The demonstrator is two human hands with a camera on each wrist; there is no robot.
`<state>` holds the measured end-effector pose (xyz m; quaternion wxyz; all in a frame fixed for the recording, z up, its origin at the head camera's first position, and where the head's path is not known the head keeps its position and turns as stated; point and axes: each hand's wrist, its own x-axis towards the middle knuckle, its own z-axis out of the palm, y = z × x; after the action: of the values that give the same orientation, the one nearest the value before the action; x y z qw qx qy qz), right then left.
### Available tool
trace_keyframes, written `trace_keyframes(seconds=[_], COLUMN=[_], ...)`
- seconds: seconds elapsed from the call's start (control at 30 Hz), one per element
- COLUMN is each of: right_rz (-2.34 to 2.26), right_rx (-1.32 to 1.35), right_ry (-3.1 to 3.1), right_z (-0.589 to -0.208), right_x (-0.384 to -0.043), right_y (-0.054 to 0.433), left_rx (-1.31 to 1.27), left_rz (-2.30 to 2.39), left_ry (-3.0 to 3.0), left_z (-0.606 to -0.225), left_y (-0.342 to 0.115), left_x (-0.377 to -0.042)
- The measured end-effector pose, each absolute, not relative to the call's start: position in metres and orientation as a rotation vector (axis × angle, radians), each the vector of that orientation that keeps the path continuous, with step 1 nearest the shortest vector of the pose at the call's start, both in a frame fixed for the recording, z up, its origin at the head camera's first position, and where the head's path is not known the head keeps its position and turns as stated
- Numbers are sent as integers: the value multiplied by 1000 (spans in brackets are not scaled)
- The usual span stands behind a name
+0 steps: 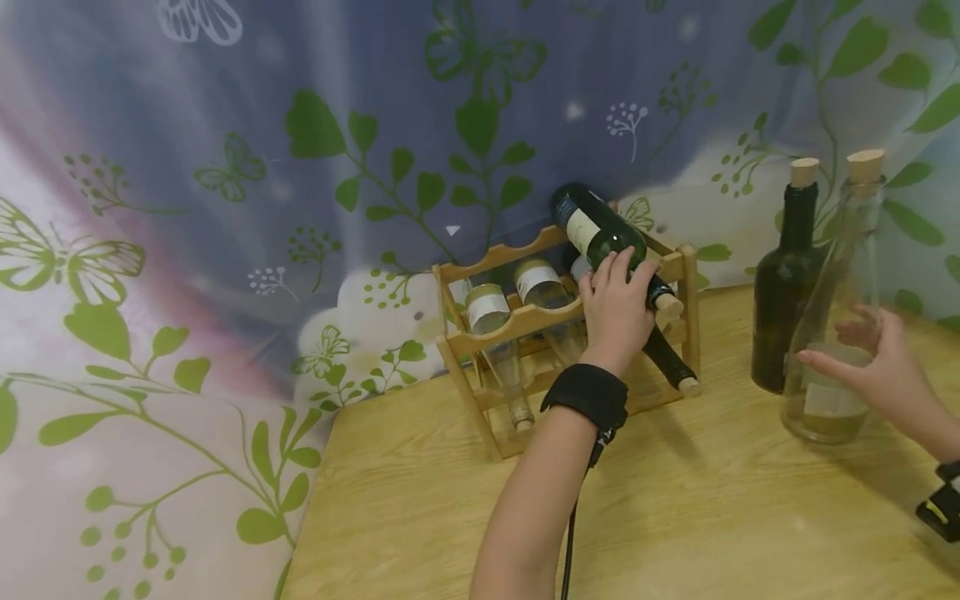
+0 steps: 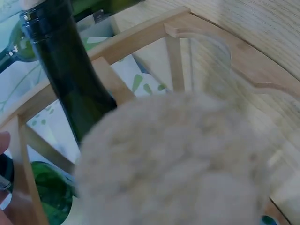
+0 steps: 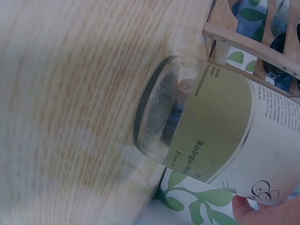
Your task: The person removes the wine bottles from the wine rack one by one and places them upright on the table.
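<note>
My left hand (image 1: 617, 312) grips a dark green wine bottle (image 1: 581, 221) by its shoulder and neck. That bottle lies slanted on the upper right of a wooden wine rack (image 1: 450, 346), its cork toward me. A blurred cork (image 2: 173, 159) fills much of the left wrist view, while fingertips (image 2: 3, 140) show at the edge. Thumb in front and fingers behind, my right hand (image 1: 888, 367) holds a corked clear glass bottle (image 1: 832, 400) that stands on the table. Its label (image 3: 211, 122) and base are plain in the right wrist view, with a fingertip touching the label's edge.
Two clear bottles lie in the rack, one at the left (image 1: 487, 308) and one at the middle (image 1: 542, 283). Below the held bottle, another dark neck (image 1: 667, 358) sticks out. A dark bottle (image 1: 783, 308) stands behind the clear one. Patterned cloth (image 1: 225, 233) hangs behind the wooden table (image 1: 390, 500).
</note>
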<state>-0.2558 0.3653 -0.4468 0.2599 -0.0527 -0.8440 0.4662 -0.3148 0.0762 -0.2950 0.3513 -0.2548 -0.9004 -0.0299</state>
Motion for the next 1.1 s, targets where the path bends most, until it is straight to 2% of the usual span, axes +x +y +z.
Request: trace_keyframes(seconds=[0.17, 0.5, 0.8, 1.1], right_rz=[1272, 1262, 1210, 1261], right_rx=[-128, -118, -155, -138], right_ry=[-2302, -2298, -2303, -2284], right_z=[-459, -454, -473, -439], right_x=[-265, -261, -275, -251], right_y=[377, 373, 387, 356], left_rx=[-650, -935, -1043, -1126], left_rz=[-105, -366, -532, -731], left_ry=[-2222, -2073, -2017, -1864], left_z=[-301, -303, -296, -286], left_y=[78, 78, 71, 69], left_x=[-315, -315, -311, -288])
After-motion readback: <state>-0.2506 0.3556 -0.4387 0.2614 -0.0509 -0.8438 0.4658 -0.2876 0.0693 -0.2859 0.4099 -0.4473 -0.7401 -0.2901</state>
